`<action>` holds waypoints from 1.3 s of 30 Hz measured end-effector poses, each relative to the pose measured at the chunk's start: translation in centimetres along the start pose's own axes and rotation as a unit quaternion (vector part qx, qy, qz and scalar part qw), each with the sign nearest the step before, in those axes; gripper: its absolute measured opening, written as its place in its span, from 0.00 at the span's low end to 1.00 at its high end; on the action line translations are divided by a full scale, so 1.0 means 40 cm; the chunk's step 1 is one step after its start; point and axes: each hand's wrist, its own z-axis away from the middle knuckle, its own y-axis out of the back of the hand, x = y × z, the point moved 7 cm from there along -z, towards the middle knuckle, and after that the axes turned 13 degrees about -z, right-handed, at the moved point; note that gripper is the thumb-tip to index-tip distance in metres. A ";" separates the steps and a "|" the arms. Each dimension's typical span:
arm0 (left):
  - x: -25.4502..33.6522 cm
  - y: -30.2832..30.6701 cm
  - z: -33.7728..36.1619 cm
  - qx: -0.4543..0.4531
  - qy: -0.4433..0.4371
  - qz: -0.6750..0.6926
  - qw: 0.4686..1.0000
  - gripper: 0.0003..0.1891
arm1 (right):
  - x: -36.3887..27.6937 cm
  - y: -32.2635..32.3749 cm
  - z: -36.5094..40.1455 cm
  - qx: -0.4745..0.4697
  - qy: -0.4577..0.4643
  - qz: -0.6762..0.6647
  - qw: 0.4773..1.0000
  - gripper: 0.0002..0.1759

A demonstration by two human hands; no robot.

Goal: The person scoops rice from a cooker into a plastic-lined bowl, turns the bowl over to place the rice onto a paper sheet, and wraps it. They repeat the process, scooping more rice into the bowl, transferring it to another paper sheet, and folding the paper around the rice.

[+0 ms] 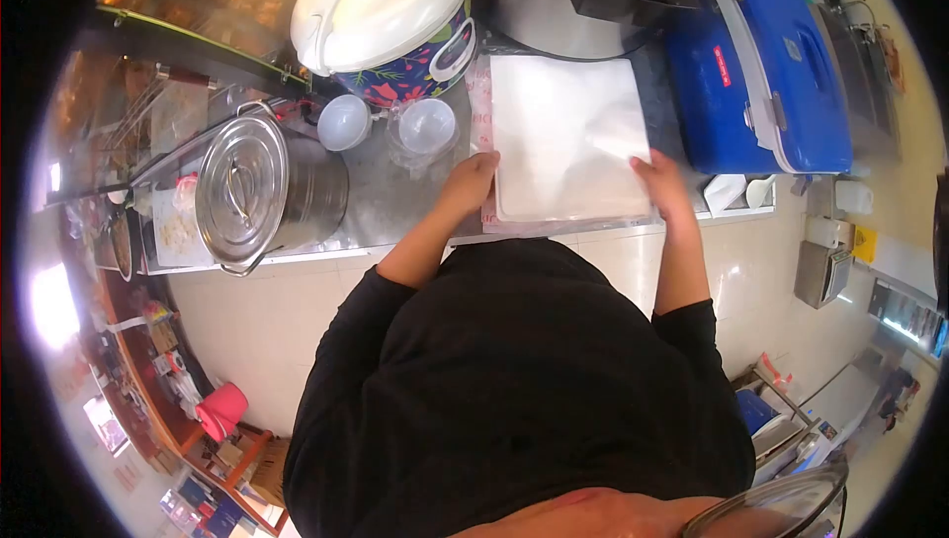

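A stack of white sheets (563, 143), which looks like paper, lies on the steel counter in front of me. At its left edge is my left hand (471, 182), fingers closed against the side of the stack. My right hand (664, 185) grips the opposite edge, its thumb side on the sheets near the lower right corner. Under the stack, wrapping with red print (481, 103) shows along the left. Two clear plastic cups (428, 125) stand left of the sheets, one of them in a plastic bag.
A lidded steel pot (242, 187) stands at the counter's left front edge. Behind are a flowered container with a white lid (386, 14) and a large steel cooker (534, 0). On the right sit a blue cooler (761, 74) and a white spoon (759, 190).
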 end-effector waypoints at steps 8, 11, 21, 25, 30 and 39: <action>-0.043 -0.046 -0.033 -0.074 0.083 0.149 0.983 0.24 | -0.054 -0.062 0.026 0.059 0.176 0.268 0.945 0.21; 0.029 -0.039 0.001 -0.076 0.065 0.259 0.961 0.21 | -0.030 0.024 0.013 0.141 0.159 0.237 0.948 0.21; 0.225 0.086 -0.045 -0.121 0.000 0.557 0.822 0.13 | -0.012 0.012 0.134 0.120 0.037 0.305 0.944 0.23; 0.295 0.111 -0.017 -0.111 -0.026 0.553 0.825 0.12 | -0.052 -0.078 0.163 0.172 0.034 0.358 0.917 0.32; 0.309 0.113 0.011 -0.059 0.006 0.498 0.865 0.12 | -0.043 -0.099 0.127 0.126 -0.025 0.339 0.932 0.33; 0.271 0.118 0.032 -0.114 -0.063 0.452 0.882 0.16 | 0.053 -0.003 0.054 0.115 0.063 0.203 0.970 0.22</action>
